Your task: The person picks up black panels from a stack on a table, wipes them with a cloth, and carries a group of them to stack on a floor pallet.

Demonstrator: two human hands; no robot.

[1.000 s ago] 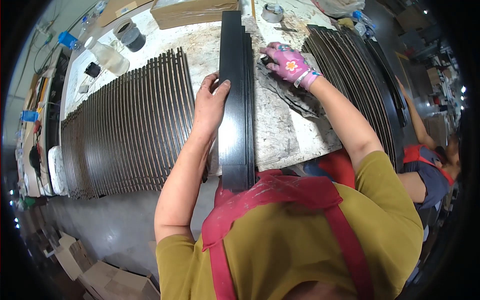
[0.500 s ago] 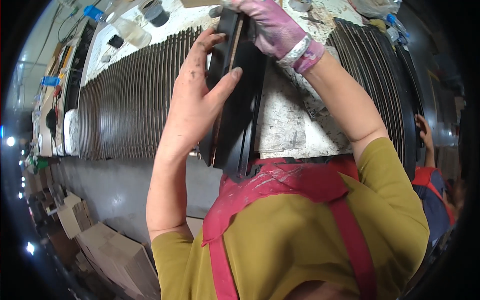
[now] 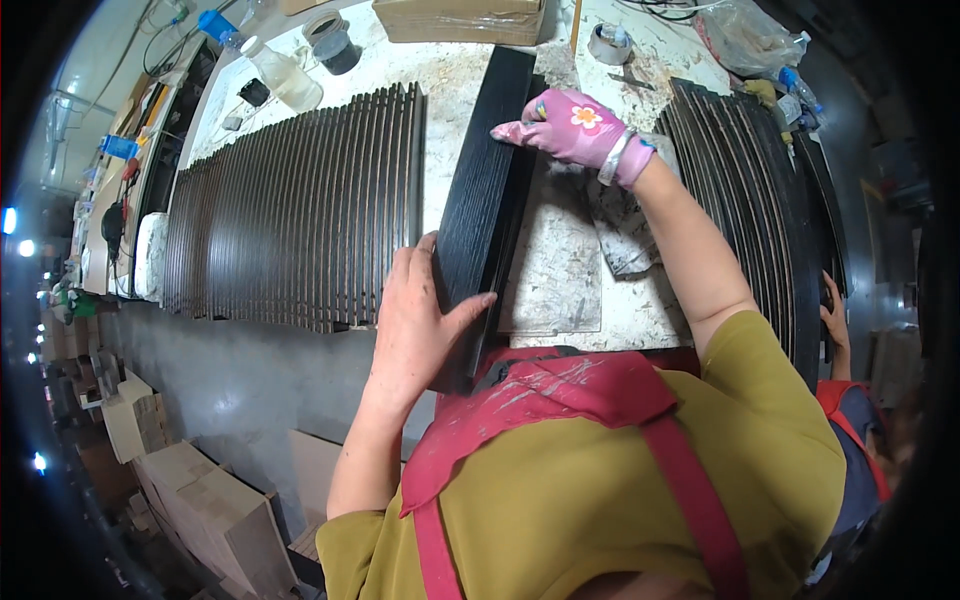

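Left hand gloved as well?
No, the left hand on the black board shows bare skin; only the right hand wears a pink floral glove.

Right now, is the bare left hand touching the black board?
Touching: the head view shows the left hand with its thumb across the black board.

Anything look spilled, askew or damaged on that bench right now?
Mainly stains: the white table is blotched with dark marks, and what looks like a rag lies crumpled and smeared. Oddly, the right hand is gloved but the left hand is bare. I see no obvious damage.
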